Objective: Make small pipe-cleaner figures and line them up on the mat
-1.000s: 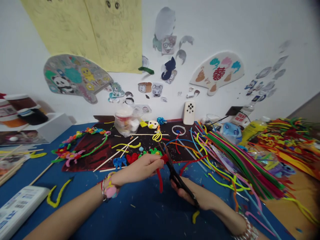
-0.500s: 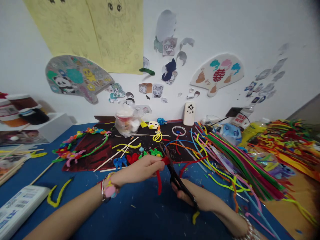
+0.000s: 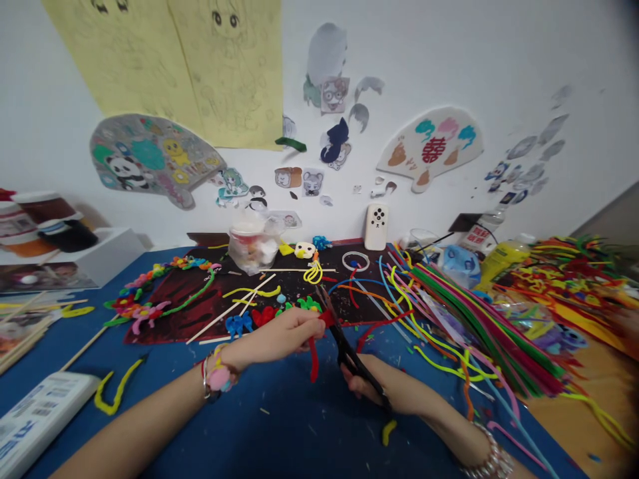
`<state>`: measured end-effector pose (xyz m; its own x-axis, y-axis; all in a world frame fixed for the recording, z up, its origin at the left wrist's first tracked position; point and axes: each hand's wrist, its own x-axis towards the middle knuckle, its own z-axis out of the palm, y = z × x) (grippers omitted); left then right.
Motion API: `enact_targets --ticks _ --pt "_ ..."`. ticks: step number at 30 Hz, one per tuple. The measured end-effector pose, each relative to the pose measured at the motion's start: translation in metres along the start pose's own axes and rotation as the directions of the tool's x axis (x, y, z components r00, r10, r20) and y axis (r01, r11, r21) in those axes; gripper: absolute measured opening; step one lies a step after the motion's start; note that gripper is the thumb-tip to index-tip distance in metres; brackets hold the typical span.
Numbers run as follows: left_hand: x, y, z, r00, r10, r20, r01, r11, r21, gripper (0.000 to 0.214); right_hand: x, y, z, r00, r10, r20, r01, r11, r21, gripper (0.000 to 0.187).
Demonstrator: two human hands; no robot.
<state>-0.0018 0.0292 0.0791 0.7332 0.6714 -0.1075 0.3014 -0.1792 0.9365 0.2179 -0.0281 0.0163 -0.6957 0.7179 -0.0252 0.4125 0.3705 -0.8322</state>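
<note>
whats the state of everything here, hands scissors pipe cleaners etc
left hand, pinching the red pipe cleaner
red pipe cleaner, bent, hanging down from the fingers
right hand, gripping the handles of the scissors
black scissors, blades at the red pipe cleaner
green pipe cleaners, lying loose in a pile
clear plastic tub, upright, white items inside

From my remote screen I see a red pipe cleaner (image 3: 314, 359) against black scissors (image 3: 348, 359), a blue tabletop (image 3: 239, 432) flecked with scraps, and a black mat (image 3: 170, 319) streaked dark red
</note>
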Motion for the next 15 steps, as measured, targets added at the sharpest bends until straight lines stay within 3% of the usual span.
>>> enact_targets --ticks 6,9,15 --pt "-0.0004 0.0002 0.0011 1.0 -0.01 0.001 0.01 0.997 -0.076 0.03 0.0017 0.0013 0.0021 1.0 0.001 -0.004 0.0 0.996 0.088 0.043" --pt "-0.0002 0.0008 0.0 1.0 -0.014 -0.01 0.013 0.997 -0.082 0.032 0.0011 -0.0019 0.0022 0.997 -0.074 -0.03 0.076 0.992 0.096 0.051" --pt "-0.0015 0.0038 0.0014 0.999 0.0 0.034 -0.004 0.992 0.13 0.031 -0.0013 -0.0004 0.0037 0.99 -0.136 -0.025 0.138 0.986 0.096 0.052"
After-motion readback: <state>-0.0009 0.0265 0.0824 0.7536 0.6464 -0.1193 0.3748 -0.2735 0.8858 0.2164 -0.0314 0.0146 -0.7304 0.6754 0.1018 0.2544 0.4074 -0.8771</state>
